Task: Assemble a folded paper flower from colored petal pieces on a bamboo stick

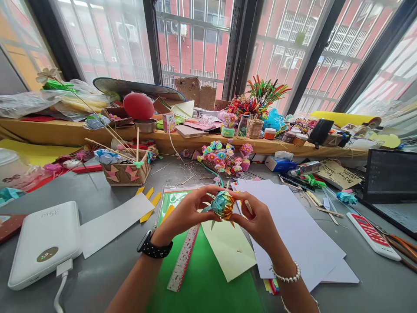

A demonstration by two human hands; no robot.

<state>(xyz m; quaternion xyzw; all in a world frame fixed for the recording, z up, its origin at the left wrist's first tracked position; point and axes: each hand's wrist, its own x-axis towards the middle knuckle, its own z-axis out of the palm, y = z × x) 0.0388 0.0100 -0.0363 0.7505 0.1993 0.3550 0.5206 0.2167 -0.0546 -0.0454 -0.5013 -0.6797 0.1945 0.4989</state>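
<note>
I hold a small multicoloured folded-paper ball with pointed tips between both hands above the grey table. My left hand, with a black watch on the wrist, pinches it from the left. My right hand, with a pearl bracelet on the wrist, grips it from the right. A pale yellow paper sheet and a green sheet lie right below, with a patterned ruler beside them.
White paper sheets lie to the right, a white power bank with a cable to the left. A cardboard box, paper flowers, a red calculator, a laptop and a cluttered window ledge surround the spot.
</note>
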